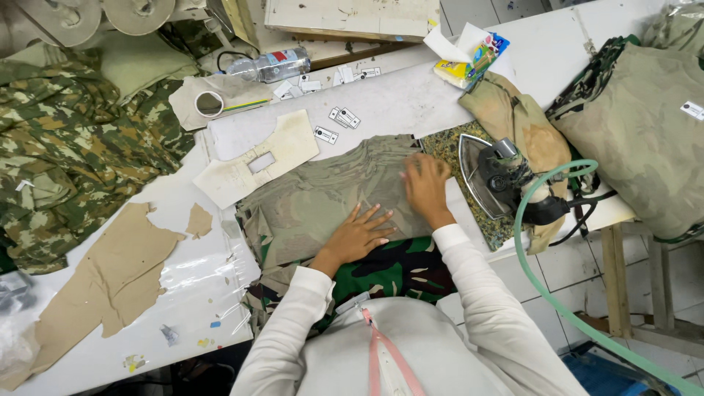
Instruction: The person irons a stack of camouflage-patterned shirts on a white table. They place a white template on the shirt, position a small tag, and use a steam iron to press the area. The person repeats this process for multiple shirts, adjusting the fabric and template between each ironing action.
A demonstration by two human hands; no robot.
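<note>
A camouflage garment (pixel 323 198) lies inside out on the white worktable (pixel 183 293) in front of me. My left hand (pixel 357 235) rests flat on it, fingers spread. Farther up, my right hand (pixel 425 185) presses its far edge with fingers curled down, next to the iron. Both hands hold nothing. A steam iron (pixel 493 178) stands on a patterned pad (pixel 447 147) just right of my right hand, with a green hose (pixel 546 293) running off toward the floor.
A cardboard template (pixel 253 161) with a rectangular cutout lies left of the garment. Piles of camouflage cloth (pixel 66 154) fill the left side, folded pieces (pixel 638 125) the right. A plastic bottle (pixel 271 64), tape roll (pixel 210 104), small tags (pixel 326 134) and brown paper scraps (pixel 110 279) lie about.
</note>
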